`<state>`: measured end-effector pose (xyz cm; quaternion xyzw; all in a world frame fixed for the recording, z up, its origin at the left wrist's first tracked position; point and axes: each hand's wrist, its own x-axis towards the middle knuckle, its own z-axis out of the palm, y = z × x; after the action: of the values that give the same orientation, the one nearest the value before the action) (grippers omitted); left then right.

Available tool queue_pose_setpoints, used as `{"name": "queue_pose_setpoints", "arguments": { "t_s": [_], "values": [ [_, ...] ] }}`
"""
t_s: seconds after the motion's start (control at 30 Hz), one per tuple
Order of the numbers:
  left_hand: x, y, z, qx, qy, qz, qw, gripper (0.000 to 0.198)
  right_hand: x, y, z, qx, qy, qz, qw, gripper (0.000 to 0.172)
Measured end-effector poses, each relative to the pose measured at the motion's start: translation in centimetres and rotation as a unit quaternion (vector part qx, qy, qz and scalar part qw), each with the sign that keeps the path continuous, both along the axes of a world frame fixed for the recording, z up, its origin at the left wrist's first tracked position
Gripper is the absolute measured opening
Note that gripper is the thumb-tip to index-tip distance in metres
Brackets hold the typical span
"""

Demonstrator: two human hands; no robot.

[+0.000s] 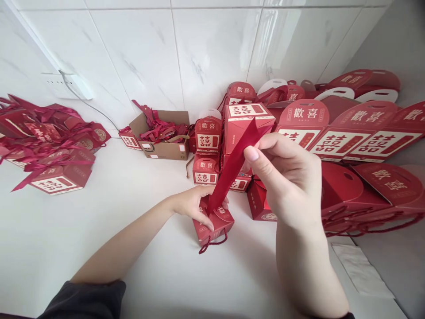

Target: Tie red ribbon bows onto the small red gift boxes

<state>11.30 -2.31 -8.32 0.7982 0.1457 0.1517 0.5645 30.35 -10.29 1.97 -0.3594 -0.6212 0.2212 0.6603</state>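
Observation:
A small red gift box [217,226] with a twisted cord handle stands on the white table. My left hand [194,204] grips it from the left, thumb on the near side of the lid and fingers round the far side. From the top of the box a dark red ribbon [229,170] rises, pulled up taut to the right. Its upper end is pinched between thumb and finger of my right hand [282,173], held well above the table. Where the ribbon meets the lid is partly hidden by my left hand.
Behind, an open cardboard box [164,148] holds a tangle of ribbons. Stacked red gift boxes [206,137] and larger handled boxes [352,128] line the wall and right side. Ribbon-tied boxes [63,173] sit at left. A white tissue pack [361,270] lies at right.

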Motion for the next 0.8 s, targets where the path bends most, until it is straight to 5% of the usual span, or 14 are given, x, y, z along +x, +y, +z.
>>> {"name": "queue_pose_setpoints", "arguments": {
  "t_s": [0.1,0.27,0.5,0.8],
  "values": [
    [0.0,0.4,-0.7,0.013,-0.039,0.047,0.998,0.052,0.6,0.4,0.1,0.012,0.020,-0.021,0.999,0.014],
    [0.3,0.4,-1.5,0.042,-0.105,0.139,0.984,0.066,1.5,0.6,0.4,0.059,0.067,-0.047,0.995,0.014],
    [1.4,-0.7,-1.9,-0.002,-0.098,0.114,0.989,0.041,1.9,0.9,0.6,0.033,0.013,-0.065,0.997,0.015],
    [1.9,0.0,-2.5,0.042,-0.088,0.086,0.992,0.024,1.4,0.1,0.8,0.031,-0.049,-0.059,0.997,0.018]
  ]
}}
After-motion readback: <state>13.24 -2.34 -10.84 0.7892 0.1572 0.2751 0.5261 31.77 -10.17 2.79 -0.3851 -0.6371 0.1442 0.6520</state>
